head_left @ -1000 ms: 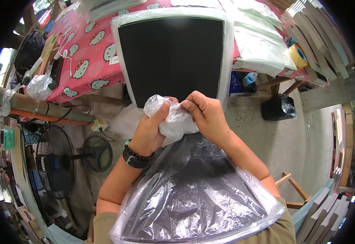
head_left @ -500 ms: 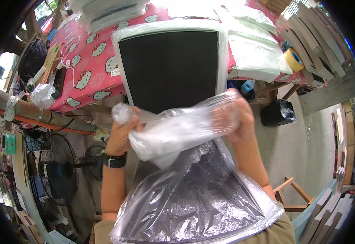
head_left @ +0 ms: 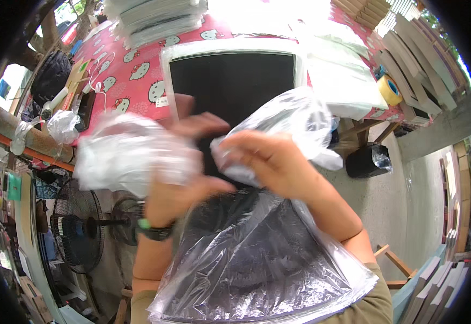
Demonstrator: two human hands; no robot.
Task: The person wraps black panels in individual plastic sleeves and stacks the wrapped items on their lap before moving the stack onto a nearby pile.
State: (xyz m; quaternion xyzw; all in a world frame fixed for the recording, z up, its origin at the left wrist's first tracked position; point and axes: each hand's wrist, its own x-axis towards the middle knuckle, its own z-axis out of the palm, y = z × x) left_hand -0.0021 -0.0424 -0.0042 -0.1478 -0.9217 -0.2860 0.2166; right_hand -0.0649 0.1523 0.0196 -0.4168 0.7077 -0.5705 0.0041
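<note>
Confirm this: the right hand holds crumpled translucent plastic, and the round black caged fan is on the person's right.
No, wrong side: the head view shows the round black caged fan on the person's left. The right hand does hold crumpled translucent plastic.

Workshop, by look: stacked boards [head_left: 424, 51], tape roll [head_left: 386, 94], covered worktable [head_left: 138, 89], concrete floor [head_left: 381, 216].

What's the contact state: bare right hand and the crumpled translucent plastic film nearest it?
Touching: the head view shows the right hand closed on the plastic film.
</note>
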